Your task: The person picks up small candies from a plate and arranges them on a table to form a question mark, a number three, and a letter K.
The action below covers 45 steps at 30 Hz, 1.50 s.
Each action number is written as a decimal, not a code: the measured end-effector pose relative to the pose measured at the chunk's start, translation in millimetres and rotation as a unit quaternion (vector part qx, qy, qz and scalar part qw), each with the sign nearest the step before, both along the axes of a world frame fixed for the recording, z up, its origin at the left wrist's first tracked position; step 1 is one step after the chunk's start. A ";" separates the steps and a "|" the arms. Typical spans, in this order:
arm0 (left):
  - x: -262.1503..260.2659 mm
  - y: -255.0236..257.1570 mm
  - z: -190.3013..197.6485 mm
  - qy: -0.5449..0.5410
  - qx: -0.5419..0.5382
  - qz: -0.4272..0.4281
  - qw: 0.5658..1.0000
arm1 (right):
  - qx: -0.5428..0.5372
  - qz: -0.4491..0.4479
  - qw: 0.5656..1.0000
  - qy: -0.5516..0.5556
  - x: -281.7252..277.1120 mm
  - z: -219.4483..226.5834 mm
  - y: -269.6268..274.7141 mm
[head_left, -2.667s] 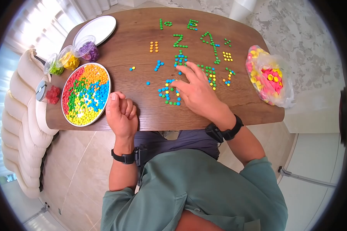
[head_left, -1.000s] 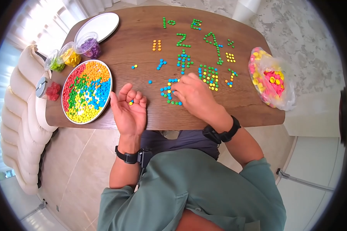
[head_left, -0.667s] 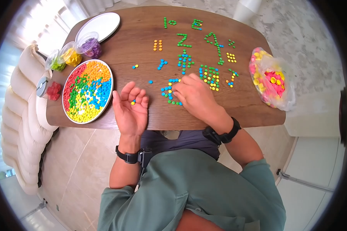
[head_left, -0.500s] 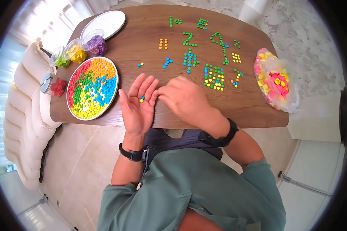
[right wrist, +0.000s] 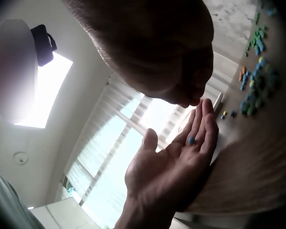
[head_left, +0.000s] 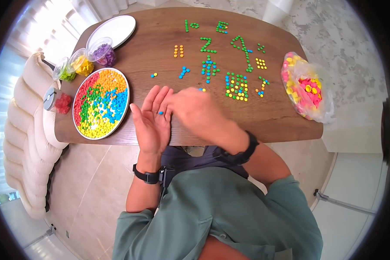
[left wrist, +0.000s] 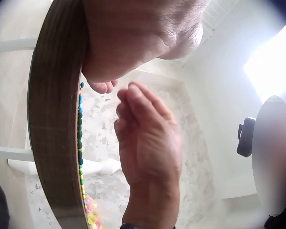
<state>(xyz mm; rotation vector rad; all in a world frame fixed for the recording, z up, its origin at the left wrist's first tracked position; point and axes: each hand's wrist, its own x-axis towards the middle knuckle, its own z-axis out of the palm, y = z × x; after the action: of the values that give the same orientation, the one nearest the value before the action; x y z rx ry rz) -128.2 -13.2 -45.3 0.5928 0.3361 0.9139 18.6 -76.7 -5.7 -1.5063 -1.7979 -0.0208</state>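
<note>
Palm up over the table's front edge, the left hand (head_left: 154, 125) lies with its fingers extended and one blue candy (head_left: 160, 113) on it. Blurred in the head view, the right hand (head_left: 199, 112) is beside the left fingers. In the left wrist view, the right hand (left wrist: 148, 133) has its thumb and fingertips together; it appears to pinch the yellow candy, which its fingers hide. Behind this hand, most of a candy figure is covered, with a yellow candy (head_left: 204, 90) showing at its top. The right wrist view also shows the blue candy (right wrist: 191, 141) on the left palm.
A plate (head_left: 127, 102) of sorted coloured candies is at the left, below tubs of purple (head_left: 104, 55), yellow (head_left: 83, 66) and green pieces. A red tub (head_left: 63, 104) and an empty white plate (head_left: 117, 29) are also there. Candy figures (head_left: 237, 86) cover the right half; a bag (head_left: 307, 91) lies beyond.
The left hand has turned palm up and opened. The right hand has moved left from the candy figure to the left fingers. The yellow candy is gone from the left palm; the blue one stays.
</note>
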 end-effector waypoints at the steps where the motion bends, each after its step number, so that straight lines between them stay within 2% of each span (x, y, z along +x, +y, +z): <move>1: -1.1 0.4 1.0 -0.001 -0.002 0.001 1.000 | -0.011 -0.025 1.000 -0.011 14.6 8.9 -7.0; 2: -2.0 1.1 3.8 0.001 -0.026 0.013 1.000 | -0.012 -0.022 1.000 -0.013 26.7 12.4 -15.0; 4: -2.6 2.6 5.7 -0.001 -0.051 0.026 0.998 | -0.119 -0.081 0.988 0.056 46.1 17.6 -27.5; 10: -4.8 7.0 -4.9 -0.020 -0.103 0.041 0.994 | -0.175 -0.075 0.981 -0.032 46.1 2.1 -45.4; 12: -7.9 10.5 -13.0 -0.077 -0.091 0.034 0.992 | -0.170 -0.074 0.982 -0.039 44.0 -0.6 -44.1; 16: -6.3 6.7 -7.1 -0.053 -0.101 0.057 0.992 | -0.127 -0.064 0.988 -0.065 45.4 -14.9 -39.5; 19: -6.6 7.0 -9.6 -0.063 -0.098 0.057 0.992 | -0.141 -0.071 0.984 -0.080 46.2 -16.8 -38.4; 23: -9.2 9.2 -18.6 -0.092 -0.085 0.031 0.992 | -0.122 -0.088 0.986 -0.076 39.9 -5.9 -37.2; 24: -10.0 10.0 -18.0 -0.095 -0.087 0.026 0.991 | -0.090 -0.079 0.991 -0.055 37.7 -4.6 -35.5; 28: -3.7 5.4 -8.1 -0.063 -0.083 0.018 0.994 | -0.016 -0.024 0.998 -0.047 10.5 -1.4 -25.0; 31: 2.8 -7.9 4.6 -0.028 -0.064 0.006 0.998 | -0.032 0.020 0.998 -0.042 -10.8 -6.3 -18.1; 34: 0.8 -14.7 5.2 -0.011 -0.006 0.025 1.000 | -0.008 0.030 0.999 -0.015 -21.1 -16.9 -12.9; 38: -1.0 -18.1 3.3 -0.013 0.005 0.021 1.000 | -0.027 0.031 0.999 0.013 -21.9 -20.6 -16.5; 39: -1.1 -16.0 2.3 -0.013 0.005 0.019 1.000 | -0.028 0.029 0.999 0.014 -16.0 -19.8 -16.7; 41: -4.5 -8.0 -0.6 -0.017 0.007 0.029 0.999 | -0.021 -0.001 0.998 -0.052 11.1 -15.9 -18.1; 43: -8.1 2.3 -0.7 0.001 -0.003 0.057 0.998 | -0.043 -0.059 0.997 -0.016 44.6 -0.9 -22.1; 45: -11.2 10.8 -2.5 0.006 -0.023 0.079 0.997 | -0.083 -0.075 0.994 0.000 62.4 4.8 -31.4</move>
<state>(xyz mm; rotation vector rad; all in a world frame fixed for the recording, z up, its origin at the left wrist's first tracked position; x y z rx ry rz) -139.4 -2.4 -47.8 0.5353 0.4192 1.0524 81.0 -108.1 -0.9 -1.7574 -1.7181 0.0565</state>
